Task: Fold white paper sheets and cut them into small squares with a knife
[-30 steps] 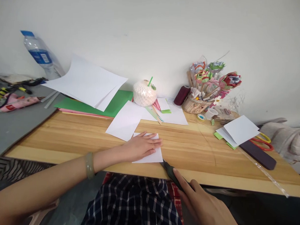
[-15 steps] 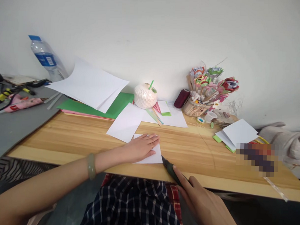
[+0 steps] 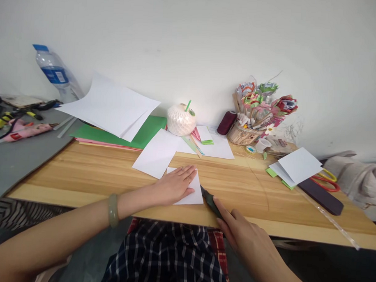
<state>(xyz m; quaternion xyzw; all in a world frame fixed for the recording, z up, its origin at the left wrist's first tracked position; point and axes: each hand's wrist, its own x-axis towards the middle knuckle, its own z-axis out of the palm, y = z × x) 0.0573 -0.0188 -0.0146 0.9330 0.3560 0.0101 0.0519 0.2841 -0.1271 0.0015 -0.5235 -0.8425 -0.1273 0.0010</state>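
My left hand (image 3: 178, 185) lies flat on a small white sheet of paper (image 3: 197, 195) near the table's front edge, its fingers stretched out and covering much of the sheet. A second white sheet (image 3: 156, 154) lies just behind and left of it. My right hand (image 3: 237, 233) is closed around the dark handle of a utility knife (image 3: 213, 203). The knife's tip is at the right edge of the small sheet, pointing away from me. Part of the handle is hidden in my palm.
Behind are a stack of green and white paper (image 3: 111, 109), a netted coconut (image 3: 181, 120), a thread spool (image 3: 227, 122) and a pot of paper flowers (image 3: 245, 132). Folded cards (image 3: 298, 165), scissors (image 3: 330, 177) and a dark case (image 3: 320, 197) lie right. A glue gun (image 3: 28, 131) rests left.
The knife tip has moved slightly away from me along the sheet's right edge, with my right hand following. My left hand stays on the paper. The view has shifted a little.
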